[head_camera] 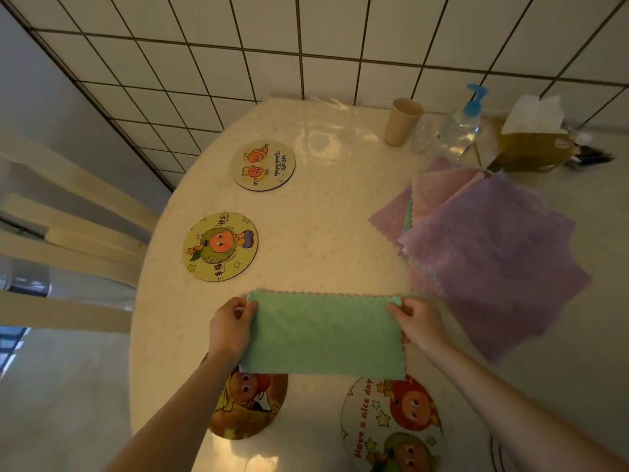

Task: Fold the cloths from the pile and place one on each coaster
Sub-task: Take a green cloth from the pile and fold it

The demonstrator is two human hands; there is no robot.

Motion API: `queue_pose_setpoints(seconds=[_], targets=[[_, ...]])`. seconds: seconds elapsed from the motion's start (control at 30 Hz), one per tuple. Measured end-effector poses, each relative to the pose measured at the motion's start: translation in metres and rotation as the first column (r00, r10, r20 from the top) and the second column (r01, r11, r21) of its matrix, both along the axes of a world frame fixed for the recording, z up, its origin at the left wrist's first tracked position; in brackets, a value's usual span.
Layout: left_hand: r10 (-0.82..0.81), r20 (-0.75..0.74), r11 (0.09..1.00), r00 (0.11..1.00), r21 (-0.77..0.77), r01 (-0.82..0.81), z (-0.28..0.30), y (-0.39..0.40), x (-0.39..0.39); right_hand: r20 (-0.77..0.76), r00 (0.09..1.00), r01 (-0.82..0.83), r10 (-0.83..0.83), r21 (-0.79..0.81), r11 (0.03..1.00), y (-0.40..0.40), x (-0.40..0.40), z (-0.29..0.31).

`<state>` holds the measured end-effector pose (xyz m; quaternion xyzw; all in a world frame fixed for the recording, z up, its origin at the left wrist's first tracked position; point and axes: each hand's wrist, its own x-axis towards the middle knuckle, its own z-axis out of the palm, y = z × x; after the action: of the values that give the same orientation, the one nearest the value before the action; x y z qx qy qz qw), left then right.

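Two hands pinch the green cloth [325, 333] at its far corners, the left hand [228, 327] and the right hand [417, 323] each closing fingers and thumb on the edge. It seems folded in half, held flat for the next fold. It lies just beyond two near coasters [391, 424]; the pile [483, 247] waits at the right.

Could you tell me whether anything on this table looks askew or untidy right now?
Only the pile of cloths: its purple, pink and green pieces are fanned at differing angles with corners jutting out. The green cloth in both hands looks evenly folded, and nothing appears spilled.
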<state>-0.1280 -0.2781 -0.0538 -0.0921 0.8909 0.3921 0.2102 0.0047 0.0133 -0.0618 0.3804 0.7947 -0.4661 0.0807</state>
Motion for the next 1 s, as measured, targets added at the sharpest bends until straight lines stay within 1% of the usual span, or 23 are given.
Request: queue_pose_setpoints(seconds=[0.17, 0.37, 0.43, 0.47, 0.5, 0.53, 0.57, 0.6, 0.63, 0.67, 0.7, 0.73, 0.77, 0.8, 0.83, 0.9, 1.0], targets=[[0.001, -0.053, 0.999, 0.999, -0.04, -0.003, -0.002, 0.005, 0.001, 0.005, 1.0, 0.019, -0.019, 0.03, 0.999, -0.001, -0.003, -0.005], [-0.007, -0.053, 1.0, 0.999, -0.031, 0.006, -0.002, 0.006, 0.0, 0.029, 0.999, 0.011, -0.013, 0.094, 0.996, -0.002, -0.007, -0.005], [0.006, -0.03, 1.0, 1.0, -0.01, -0.006, 0.001, 0.006, 0.003, 0.025, 0.998, 0.058, -0.06, 0.081, 0.995, -0.003, -0.008, -0.001], [0.012, -0.019, 1.0, 1.0, -0.004, -0.012, 0.004, 0.006, 0.007, -0.004, 0.995, 0.095, -0.095, 0.076, 0.993, -0.004, -0.007, 0.005], [-0.006, -0.054, 0.999, 0.999, -0.036, 0.004, 0.007, 0.004, 0.012, -0.042, 0.994, 0.108, -0.104, 0.105, 0.989, -0.006, -0.004, 0.011], [-0.089, -0.15, 0.99, 0.985, -0.124, 0.07, 0.011, 0.001, 0.021, -0.068, 0.995, 0.079, -0.068, 0.175, 0.981, -0.009, 0.001, 0.02], [-0.238, -0.285, 0.956, 0.929, -0.237, 0.173, 0.013, -0.001, 0.033, -0.083, 0.996, 0.005, 0.019, 0.281, 0.96, -0.016, 0.009, 0.028], [-0.412, -0.404, 0.899, 0.817, -0.329, 0.291, 0.014, -0.002, 0.047, -0.086, 0.984, -0.107, 0.155, 0.404, 0.908, -0.024, 0.019, 0.033], [-0.554, -0.473, 0.83, 0.685, -0.37, 0.416, 0.015, -0.001, 0.063, -0.085, 0.944, -0.231, 0.319, 0.522, 0.821, -0.036, 0.029, 0.037], [-0.669, -0.483, 0.742, 0.564, -0.386, 0.549, 0.013, 0.003, 0.078, -0.06, 0.872, -0.355, 0.486, 0.606, 0.712, -0.049, 0.04, 0.037], [-0.763, -0.454, 0.636, 0.46, -0.4, 0.66, 0.008, 0.008, 0.092, -0.02, 0.778, -0.458, 0.628, 0.667, 0.588, -0.062, 0.05, 0.029], [-0.84, -0.398, 0.528, 0.37, -0.437, 0.728, 0.002, 0.012, 0.106, 0.038, 0.671, -0.549, 0.74, 0.697, 0.462, -0.072, 0.06, 0.02], [-0.894, -0.331, 0.438, 0.302, -0.497, 0.75, -0.006, 0.014, 0.116, 0.104, 0.575, -0.629, 0.812, 0.691, 0.357, -0.079, 0.067, 0.008], [-0.927, -0.261, 0.371, 0.268, -0.555, 0.745, -0.014, 0.014, 0.121, 0.16, 0.516, -0.683, 0.842, 0.67, 0.291, -0.082, 0.072, -0.002], [-0.943, -0.207, 0.331, 0.259, -0.591, 0.736, -0.019, 0.011, 0.123, 0.206, 0.49, -0.717, 0.847, 0.648, 0.257, -0.081, 0.077, -0.011], [-0.956, -0.135, 0.288, 0.261, -0.614, 0.735, -0.026, 0.001, 0.119, 0.265, 0.485, -0.748, 0.833, 0.619, 0.239, -0.072, 0.084, -0.021], [-0.968, -0.095, 0.237, 0.233, -0.656, 0.716, -0.032, -0.018, 0.11, 0.351, 0.469, -0.774, 0.81, 0.606, 0.185, -0.058, 0.097, -0.024]])
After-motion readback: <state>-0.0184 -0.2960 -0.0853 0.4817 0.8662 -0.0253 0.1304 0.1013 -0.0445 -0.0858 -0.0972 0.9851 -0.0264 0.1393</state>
